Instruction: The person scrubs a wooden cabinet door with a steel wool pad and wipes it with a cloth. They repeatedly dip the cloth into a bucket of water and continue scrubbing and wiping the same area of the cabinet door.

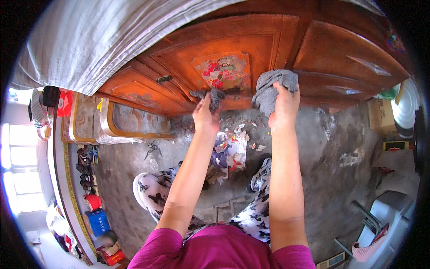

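Purple shirt [221,246], arms [190,175] outstretched, left fingers [205,103] pinching dark wad [217,97], right fingers [281,90] clutching bunched grey cloth [268,92]

The single head view looks steeply down from above the purple shirt [221,246], facing past the left hand [206,119] and right hand [285,107] toward the wooden cabinet [264,49]. The forearms are near, the floor [331,193] farther below. Its round, edge-bending fisheye field spans from the window [26,172] at left to a cardboard box [380,117] at right.
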`<action>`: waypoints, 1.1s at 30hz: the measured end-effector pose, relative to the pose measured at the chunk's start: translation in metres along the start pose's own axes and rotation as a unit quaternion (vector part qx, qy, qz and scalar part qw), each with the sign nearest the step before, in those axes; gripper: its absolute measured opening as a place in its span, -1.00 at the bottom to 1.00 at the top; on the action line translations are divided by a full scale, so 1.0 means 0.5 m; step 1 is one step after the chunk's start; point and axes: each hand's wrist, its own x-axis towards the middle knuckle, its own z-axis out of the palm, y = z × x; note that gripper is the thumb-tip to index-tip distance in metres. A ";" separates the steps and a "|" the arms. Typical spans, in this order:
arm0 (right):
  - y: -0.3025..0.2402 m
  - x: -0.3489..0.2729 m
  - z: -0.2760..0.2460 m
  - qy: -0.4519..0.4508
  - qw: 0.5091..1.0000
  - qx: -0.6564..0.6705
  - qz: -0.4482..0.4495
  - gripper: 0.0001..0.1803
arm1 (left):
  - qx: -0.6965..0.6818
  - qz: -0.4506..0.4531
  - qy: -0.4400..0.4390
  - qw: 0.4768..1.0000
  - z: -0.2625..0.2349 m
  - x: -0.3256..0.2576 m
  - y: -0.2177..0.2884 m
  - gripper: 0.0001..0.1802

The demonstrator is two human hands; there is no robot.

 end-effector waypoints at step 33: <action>0.001 0.008 -0.004 0.015 1.000 -0.013 -0.003 -0.50 | 0.010 0.149 -0.067 0.987 0.034 -0.074 0.048 -0.90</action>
